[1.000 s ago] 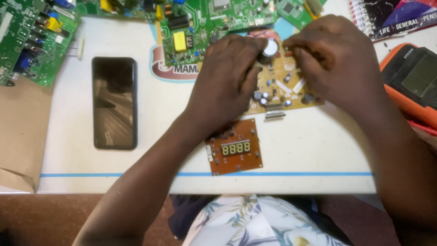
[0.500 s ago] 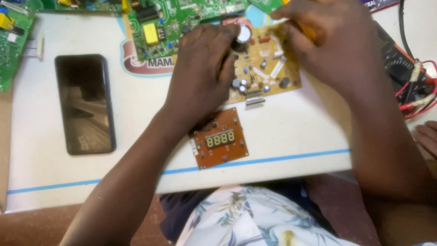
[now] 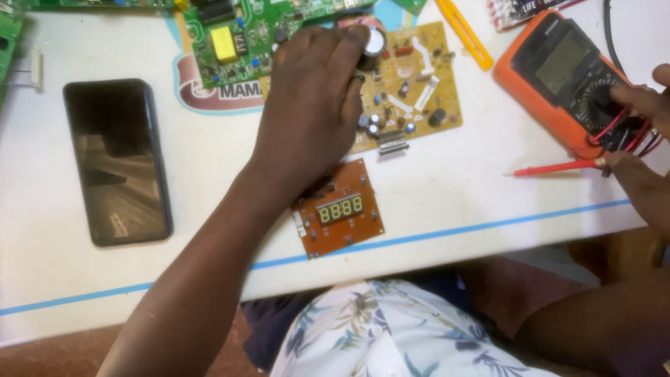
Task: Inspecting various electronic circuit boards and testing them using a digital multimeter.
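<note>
The left hand [image 3: 314,105] rests on the tan circuit board [image 3: 412,84] (fingertips at its capacitor [image 3: 372,40]); the right hand [image 3: 645,105] touches the orange multimeter [image 3: 558,77].

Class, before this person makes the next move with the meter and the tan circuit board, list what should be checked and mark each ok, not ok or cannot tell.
1. Left hand steadies the tan circuit board: ok.
2. Right hand is on the orange meter dial: ok.
3. Red probe lies on the table, within reach: ok.
4. Dial setting is correct: cannot tell.
5. Black probe located: cannot tell.
6. Small display board lies apart from the tan board: ok.
</note>
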